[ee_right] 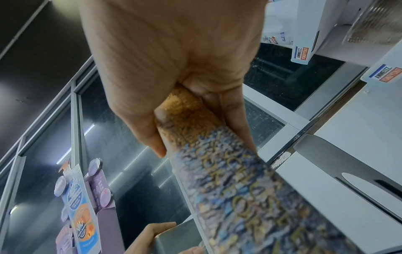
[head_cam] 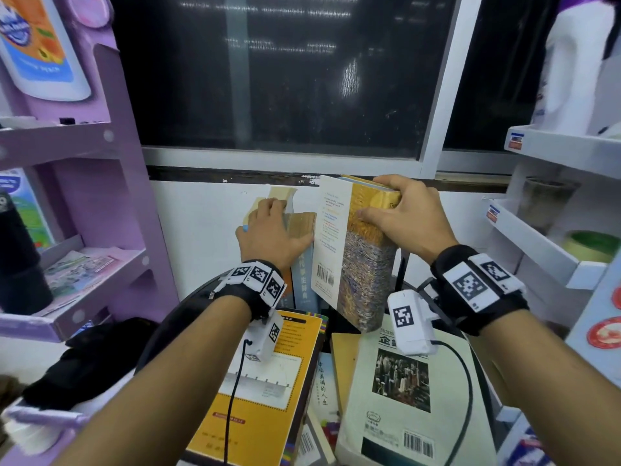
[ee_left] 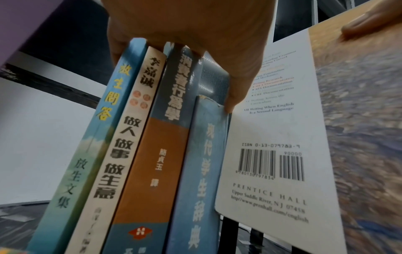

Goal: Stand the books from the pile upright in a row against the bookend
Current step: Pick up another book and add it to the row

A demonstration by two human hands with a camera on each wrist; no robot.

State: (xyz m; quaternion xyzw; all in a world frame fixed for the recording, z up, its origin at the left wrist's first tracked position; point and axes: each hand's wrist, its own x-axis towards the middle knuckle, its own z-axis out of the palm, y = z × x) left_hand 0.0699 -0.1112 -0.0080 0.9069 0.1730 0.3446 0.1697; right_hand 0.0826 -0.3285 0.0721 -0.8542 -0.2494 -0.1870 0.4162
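Note:
Several books [ee_left: 152, 137] stand upright in a row by the white wall, spines toward me. My left hand [head_cam: 268, 230] lies over their tops, with the thumb [ee_left: 237, 92] down the right side of the row and the fingers over the far and left side. My right hand [head_cam: 403, 210] grips the top of a thick book with a yellow and blue painted cover [head_cam: 359, 264]. That book hangs tilted just right of the row, its white back cover [ee_left: 282, 137] facing the row. Below lies the pile, topped by a yellow book [head_cam: 268, 381] and a pale green book [head_cam: 403, 398]. I cannot make out the bookend.
A purple shelf unit [head_cam: 84, 146] stands at the left and white shelves [head_cam: 554, 230] at the right. A dark window [head_cam: 285, 79] is behind the wall ledge. A black bag [head_cam: 84, 364] lies left of the pile. Thin black bars [ee_left: 228, 232] show under the held book.

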